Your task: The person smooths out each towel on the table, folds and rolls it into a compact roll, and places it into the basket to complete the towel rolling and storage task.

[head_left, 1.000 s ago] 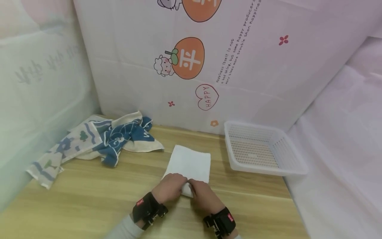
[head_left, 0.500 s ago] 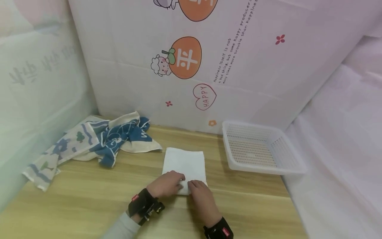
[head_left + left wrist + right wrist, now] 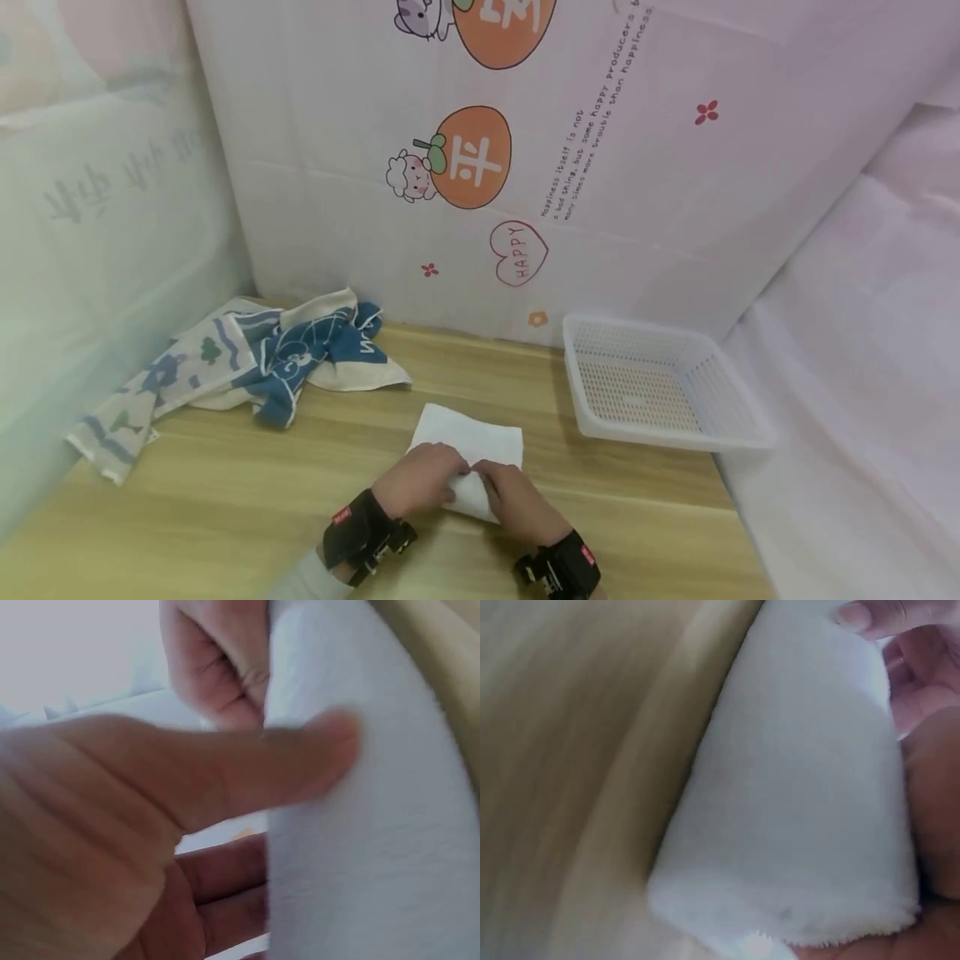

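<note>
A folded white towel (image 3: 472,435) lies in front of me in the head view, its near part lifted between my two hands. My left hand (image 3: 423,477) pinches it; in the left wrist view the thumb (image 3: 300,761) lies across the near face while the other fingers go behind the cloth. Close beside it, my right hand (image 3: 517,498) grips the same fold from the right. The right wrist view shows the towel's folded side (image 3: 795,802) with a fuzzy bottom edge, and right-hand fingers curl behind it. Parts of the fingers are hidden by the cloth.
Crumpled blue-and-cream patterned towels (image 3: 300,354) lie at the back left of the wooden table (image 3: 225,517). A white plastic basket (image 3: 637,429) stands at the back right. White printed sheets (image 3: 337,225) hang behind and along both sides.
Half a second ago the towel lay flatter with looser fingers at its near edge. Now both hands grip it again, its near part is raised, and its far edge sits closer to me.
</note>
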The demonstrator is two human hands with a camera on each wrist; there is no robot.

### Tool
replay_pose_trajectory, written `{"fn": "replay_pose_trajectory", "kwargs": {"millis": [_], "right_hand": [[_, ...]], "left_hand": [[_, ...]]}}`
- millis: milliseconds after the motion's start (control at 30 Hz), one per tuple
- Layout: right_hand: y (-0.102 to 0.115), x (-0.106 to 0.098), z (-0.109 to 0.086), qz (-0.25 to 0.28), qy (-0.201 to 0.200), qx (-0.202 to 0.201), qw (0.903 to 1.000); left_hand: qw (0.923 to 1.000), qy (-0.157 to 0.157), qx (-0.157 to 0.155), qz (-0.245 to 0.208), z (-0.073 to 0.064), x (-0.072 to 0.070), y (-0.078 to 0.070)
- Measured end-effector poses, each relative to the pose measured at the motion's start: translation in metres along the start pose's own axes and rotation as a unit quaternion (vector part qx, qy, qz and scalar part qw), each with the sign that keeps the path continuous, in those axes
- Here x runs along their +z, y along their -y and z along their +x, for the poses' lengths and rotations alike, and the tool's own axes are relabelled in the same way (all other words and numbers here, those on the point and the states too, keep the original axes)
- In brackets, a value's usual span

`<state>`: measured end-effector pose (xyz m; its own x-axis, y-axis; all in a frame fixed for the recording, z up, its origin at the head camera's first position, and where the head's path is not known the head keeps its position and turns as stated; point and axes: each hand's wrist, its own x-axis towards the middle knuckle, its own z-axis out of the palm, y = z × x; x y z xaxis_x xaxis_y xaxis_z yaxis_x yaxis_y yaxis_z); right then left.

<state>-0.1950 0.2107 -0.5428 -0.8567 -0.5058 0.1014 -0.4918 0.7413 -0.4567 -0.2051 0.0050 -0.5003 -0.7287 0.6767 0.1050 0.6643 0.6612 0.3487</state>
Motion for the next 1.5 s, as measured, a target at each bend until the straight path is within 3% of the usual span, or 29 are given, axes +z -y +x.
{"fn": "replay_pose_trajectory", "kwargs": {"millis": [67, 167, 267, 400, 533, 700, 800, 900, 1000, 1067, 1267, 1500], "right_hand": [[0.006, -0.002, -0.001, -0.056, -0.04, -0.009, 0.9976], [0.02, -0.005, -0.006, -0.161, -0.1, -0.018, 0.9818], [0.032, -0.008, -0.01, -0.204, -0.114, -0.027, 0.972], [0.029, -0.005, -0.009, -0.177, -0.097, -0.025, 0.9791], [0.016, -0.003, 0.003, -0.132, -0.07, -0.024, 0.9885], [0.005, -0.004, 0.017, -0.048, -0.005, -0.002, 0.9988], [0.001, -0.007, 0.022, -0.002, -0.002, 0.014, 0.9999], [0.003, -0.01, 0.022, -0.019, -0.052, 0.008, 0.9985], [0.008, -0.013, 0.017, -0.079, -0.105, -0.015, 0.9912], [0.012, -0.014, 0.012, -0.112, -0.116, -0.027, 0.9866], [0.008, -0.015, 0.014, -0.116, -0.066, -0.036, 0.9904], [0.0, -0.015, 0.03, -0.07, -0.016, -0.02, 0.9972]], "left_hand": [[0.9999, 0.003, 0.01, 0.001, 0.002, 0.002, 0.001], [0.9999, 0.008, 0.01, -0.005, 0.005, 0.005, 0.004], [0.9996, 0.007, -0.005, -0.026, 0.008, 0.009, 0.009], [0.9983, 0.001, -0.019, -0.055, 0.011, 0.008, 0.013], [0.9982, -0.015, -0.011, -0.057, 0.011, 0.004, 0.013], [0.9995, -0.029, 0.007, -0.007, 0.007, 0.001, 0.012], [0.9995, -0.026, 0.007, 0.017, 0.005, 0.002, 0.015], [0.9997, -0.017, 0.003, 0.018, 0.006, 0.004, 0.02], [0.9999, -0.012, -0.005, -0.008, 0.008, 0.007, 0.028], [0.9992, -0.015, -0.011, -0.034, 0.009, 0.009, 0.035], [0.9949, -0.024, -0.033, -0.093, 0.012, 0.009, 0.044], [0.9967, -0.042, -0.034, -0.061, 0.007, 0.003, 0.035]]}}
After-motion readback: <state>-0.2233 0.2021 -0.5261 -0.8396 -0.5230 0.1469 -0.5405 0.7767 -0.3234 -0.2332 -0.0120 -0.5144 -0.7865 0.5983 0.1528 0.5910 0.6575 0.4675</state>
